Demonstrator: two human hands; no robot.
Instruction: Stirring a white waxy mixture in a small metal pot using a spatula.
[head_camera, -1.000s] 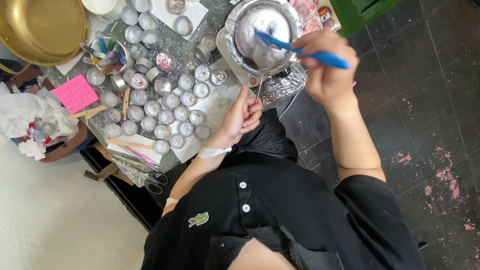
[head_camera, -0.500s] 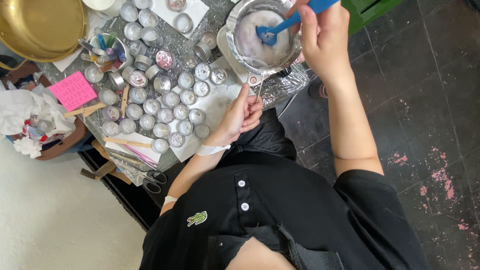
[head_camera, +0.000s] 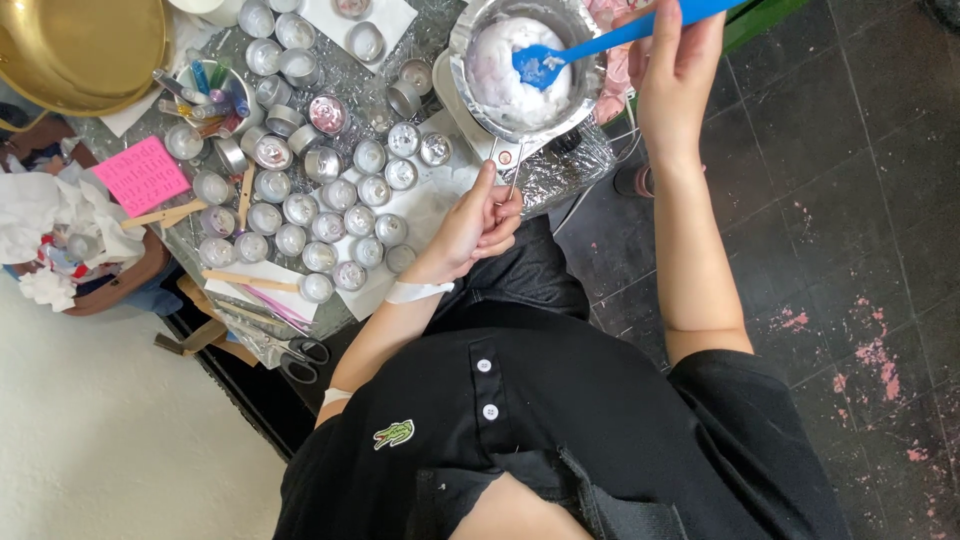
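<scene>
My left hand (head_camera: 478, 222) is closed around the wire handle of a small silver pot (head_camera: 480, 30) that holds white, partly melted wax (head_camera: 505, 75). My right hand (head_camera: 672, 62) grips a blue spatula (head_camera: 585, 45) whose blade rests in the wax. The pot stands on a foil-covered table (head_camera: 560, 165). Left of my left hand lie rows of small round metal candle cups (head_camera: 330, 205), some with pale filling.
A large gold bowl (head_camera: 75, 45) sits at the top left. A small bowl of coloured sticks (head_camera: 205, 95), a pink note (head_camera: 140, 175), wooden sticks (head_camera: 245, 195), scissors (head_camera: 295, 355) and crumpled white paper (head_camera: 50, 215) lie around. Dark tiled floor (head_camera: 840, 250) is on the right.
My right hand has moved up and away, drawing the spatula's handle toward the top right while the blade stays in the wax. The left hand keeps its hold on the pot handle.
</scene>
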